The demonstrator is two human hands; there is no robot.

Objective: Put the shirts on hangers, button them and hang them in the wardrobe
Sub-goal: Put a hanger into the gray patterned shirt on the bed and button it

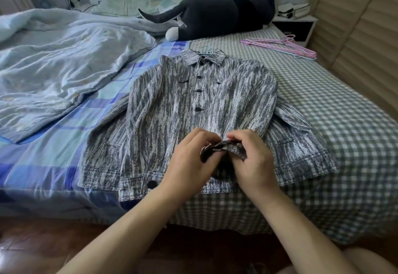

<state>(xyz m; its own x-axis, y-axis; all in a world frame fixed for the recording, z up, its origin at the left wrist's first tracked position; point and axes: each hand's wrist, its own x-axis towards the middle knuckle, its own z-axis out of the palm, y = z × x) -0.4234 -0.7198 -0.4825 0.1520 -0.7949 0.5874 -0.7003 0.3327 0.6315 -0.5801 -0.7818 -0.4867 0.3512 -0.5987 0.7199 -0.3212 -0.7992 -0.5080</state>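
Shirt (193,110) flat near bed edge (280,209), both hands' grip, L (189,164) & R (254,161), pinching its front placket.

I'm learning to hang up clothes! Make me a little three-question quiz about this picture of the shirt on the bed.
1. True or false: the shirt already has a hanger inside it.
2. Which part of the shirt are the left hand and right hand pinching? A. the collar B. the front edge near the hem C. a sleeve cuff
3. Fill in: the spare hangers lie on the ______ sheet, beyond the shirt on the right.

Key
1. True: a light blue hook sticks out above the collar.
2. B
3. checked
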